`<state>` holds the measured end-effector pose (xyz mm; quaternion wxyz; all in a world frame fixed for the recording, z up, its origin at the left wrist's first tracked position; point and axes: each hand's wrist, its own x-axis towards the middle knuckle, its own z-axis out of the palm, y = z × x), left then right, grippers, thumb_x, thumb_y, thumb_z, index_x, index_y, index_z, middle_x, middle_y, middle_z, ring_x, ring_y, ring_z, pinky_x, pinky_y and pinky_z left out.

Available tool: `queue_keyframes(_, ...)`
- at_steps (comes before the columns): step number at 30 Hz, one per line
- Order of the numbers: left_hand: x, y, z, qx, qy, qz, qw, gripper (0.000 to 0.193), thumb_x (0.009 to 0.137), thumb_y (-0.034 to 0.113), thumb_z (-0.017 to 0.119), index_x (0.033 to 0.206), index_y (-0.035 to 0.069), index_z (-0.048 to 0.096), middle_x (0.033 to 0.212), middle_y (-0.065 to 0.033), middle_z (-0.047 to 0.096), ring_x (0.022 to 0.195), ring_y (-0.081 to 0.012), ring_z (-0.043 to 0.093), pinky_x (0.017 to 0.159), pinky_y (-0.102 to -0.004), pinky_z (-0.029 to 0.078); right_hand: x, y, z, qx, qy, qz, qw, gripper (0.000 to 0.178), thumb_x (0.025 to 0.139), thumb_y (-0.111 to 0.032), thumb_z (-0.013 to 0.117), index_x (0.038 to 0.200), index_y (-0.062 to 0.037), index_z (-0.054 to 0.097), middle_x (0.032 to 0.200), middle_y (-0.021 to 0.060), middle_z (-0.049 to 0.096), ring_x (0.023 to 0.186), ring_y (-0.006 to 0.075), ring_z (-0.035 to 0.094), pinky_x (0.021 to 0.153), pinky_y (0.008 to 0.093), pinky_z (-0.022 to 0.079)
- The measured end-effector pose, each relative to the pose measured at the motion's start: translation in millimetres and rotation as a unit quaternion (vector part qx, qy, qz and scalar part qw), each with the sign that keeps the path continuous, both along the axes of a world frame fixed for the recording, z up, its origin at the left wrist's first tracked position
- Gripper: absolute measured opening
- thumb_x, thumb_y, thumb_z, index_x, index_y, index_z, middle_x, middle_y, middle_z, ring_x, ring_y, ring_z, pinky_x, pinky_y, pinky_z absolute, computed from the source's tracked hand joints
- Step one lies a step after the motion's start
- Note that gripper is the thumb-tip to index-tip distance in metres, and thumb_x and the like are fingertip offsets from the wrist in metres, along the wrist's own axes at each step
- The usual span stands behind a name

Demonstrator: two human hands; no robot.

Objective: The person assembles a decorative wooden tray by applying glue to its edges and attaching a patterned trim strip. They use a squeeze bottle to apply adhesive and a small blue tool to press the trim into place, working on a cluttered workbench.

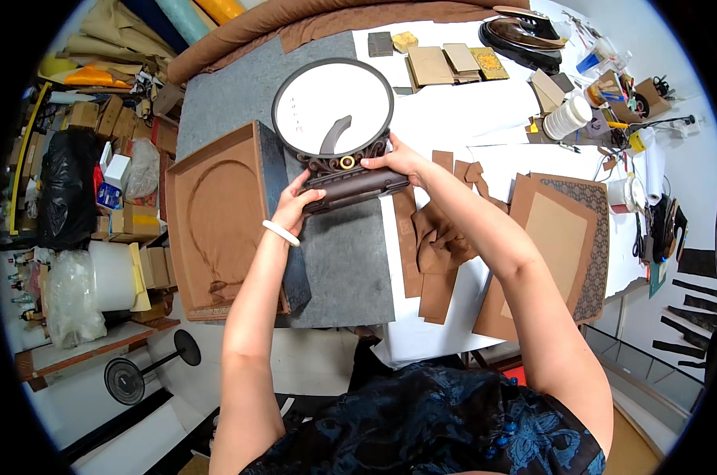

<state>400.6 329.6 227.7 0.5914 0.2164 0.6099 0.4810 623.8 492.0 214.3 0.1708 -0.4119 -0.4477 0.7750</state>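
Note:
Both of my hands grip a round, dark-framed piece (374, 103) with a pale disc, a scrollwork neck and a dark brown base (357, 190). Whether the disc is a mirror or a panel I cannot tell. My left hand (293, 204) closes on the left end of the base, thumb on top. At the neck's right side, my right hand (402, 161) holds on with its fingers partly hidden behind. Just left of it lies an open brown box (232, 229), its lining pressed with a round outline.
A grey mat (342, 277) covers the table's left part. Brown fabric pieces (441, 245) and framed brown panels (560, 237) lie to the right. A fabric roll (239, 39), small boxes (431, 66) and an iron (524, 36) sit at the back. Shelves with cartons (129, 218) stand left.

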Motion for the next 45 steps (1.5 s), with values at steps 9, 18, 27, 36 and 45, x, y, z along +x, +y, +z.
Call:
queue_keyframes(9, -19, 41, -26, -0.023, 0.005, 0.099, 0.995, 0.052, 0.085, 0.04, 0.072, 0.127, 0.011, 0.06, 0.115, -0.007, 0.068, 0.093, -0.0157, 0.064, 0.074, -0.0317, 0.047, -50, 39, -25, -0.012, -0.002, -0.003, 1.0, 0.1, 0.07, -0.003, 0.086, 0.146, 0.0044, 0.021, 0.129, 0.0265, 0.054, 0.111, 0.0325, 0.063, 0.088, 0.0377, 0.058)
queue_keyframes(18, -71, 123, -46, -0.035, -0.041, 0.166, 0.985, 0.04, 0.084, 0.047, 0.064, 0.107, 0.015, 0.064, 0.11, -0.0087, 0.069, 0.098, -0.0299, 0.066, 0.079, -0.0516, 0.054, -97, 117, -36, 0.017, -0.006, 0.012, 1.0, 0.025, 0.081, -0.01, 0.071, 0.103, 0.0037, 0.069, 0.101, 0.0141, 0.071, 0.087, 0.0222, 0.07, 0.076, 0.0341, 0.058)
queue_keyframes(27, -97, 143, -85, -0.027, -0.071, 0.287, 0.955, 0.041, 0.085, 0.045, 0.063, 0.105, 0.009, 0.06, 0.111, -0.0115, 0.067, 0.105, -0.0308, 0.061, 0.093, -0.0502, 0.046, -87, 100, -20, 0.122, -0.03, -0.08, 0.989, 0.08, 0.087, -0.038, 0.07, 0.145, 0.0069, 0.039, 0.137, 0.0227, 0.054, 0.116, 0.0297, 0.061, 0.097, 0.037, 0.049)
queue_keyframes(36, -47, 95, -50, 0.038, 0.103, 0.255, 0.961, 0.058, 0.094, 0.034, 0.061, 0.139, -0.002, 0.049, 0.144, -0.0158, 0.05, 0.135, -0.0281, 0.044, 0.116, -0.042, 0.028, 98, -72, -11, 0.236, -0.138, -0.093, 0.957, 0.028, 0.095, -0.025, 0.062, 0.106, -0.0003, 0.071, 0.097, 0.012, 0.073, 0.087, 0.0202, 0.068, 0.079, 0.0314, 0.052)
queue_keyframes(45, 72, -186, 50, 0.025, 0.402, 0.346, 0.848, 0.029, 0.093, 0.001, 0.062, 0.122, -0.001, 0.059, 0.121, -0.0118, 0.062, 0.112, -0.0206, 0.059, 0.097, -0.0335, 0.049, 330, -230, -34, 0.149, -0.282, -0.259, 0.912, 0.017, 0.094, -0.006, 0.061, 0.104, 0.001, 0.072, 0.09, 0.0068, 0.073, 0.081, 0.0116, 0.065, 0.075, 0.0271, 0.053)
